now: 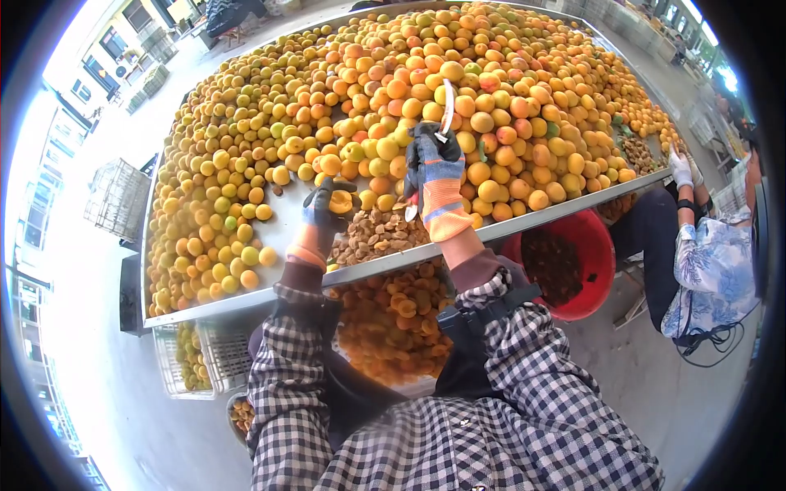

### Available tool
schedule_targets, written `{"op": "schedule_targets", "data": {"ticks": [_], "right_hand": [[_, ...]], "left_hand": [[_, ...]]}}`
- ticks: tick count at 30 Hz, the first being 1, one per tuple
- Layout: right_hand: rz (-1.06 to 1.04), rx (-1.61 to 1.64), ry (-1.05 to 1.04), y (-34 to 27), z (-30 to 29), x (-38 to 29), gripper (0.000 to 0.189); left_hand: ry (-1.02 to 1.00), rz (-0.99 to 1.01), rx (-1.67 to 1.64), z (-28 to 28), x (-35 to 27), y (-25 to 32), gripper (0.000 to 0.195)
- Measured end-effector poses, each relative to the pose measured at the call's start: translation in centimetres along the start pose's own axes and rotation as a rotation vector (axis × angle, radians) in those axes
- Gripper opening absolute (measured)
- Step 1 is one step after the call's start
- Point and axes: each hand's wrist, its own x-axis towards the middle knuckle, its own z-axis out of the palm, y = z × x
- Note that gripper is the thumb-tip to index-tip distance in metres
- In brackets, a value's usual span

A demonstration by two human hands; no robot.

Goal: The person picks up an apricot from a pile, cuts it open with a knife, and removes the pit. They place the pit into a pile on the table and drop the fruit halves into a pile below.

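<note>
Both my hands are in knitted work gloves with dark palms. My left hand [325,212] holds an apricot half [341,202] with its cut face up. My right hand [435,161] is closed round a knife, whose pale curved part [448,107] points up and away; a short shiny tip [411,212] with a bit of red shows below the fist. Between and below the hands lies a pile of apricot stones [377,236] at the table's near edge. Heaped whole apricots [399,104] cover much of the metal-edged table beyond.
The table's raised metal rim [362,270] runs before me. Below it are many apricot halves [399,325]. A red tub [605,258] with dark contents stands right, beside a seated person [712,264] with gloved hands at the table. White plastic crates [227,356] stand below left.
</note>
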Motion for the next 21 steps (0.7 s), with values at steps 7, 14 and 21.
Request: {"op": "schedule_targets", "data": {"ticks": [7, 14, 21], "right_hand": [[0.157, -0.671, -0.280, 0.8, -1.9, -1.1, 0.018], [-0.002, -1.692, -0.642, 3.4, 0.8, -1.9, 0.032], [0.050, -1.958, -0.713, 6.2, 1.2, -1.0, 0.026]], "left_hand": [[-0.502, 0.044, -0.177, -1.1, -4.2, 4.2, 0.030], [-0.104, -0.196, -0.160, -2.5, -4.6, 2.1, 0.034], [-0.132, -0.111, -0.064, -2.8, -5.1, 1.2, 0.028]]}}
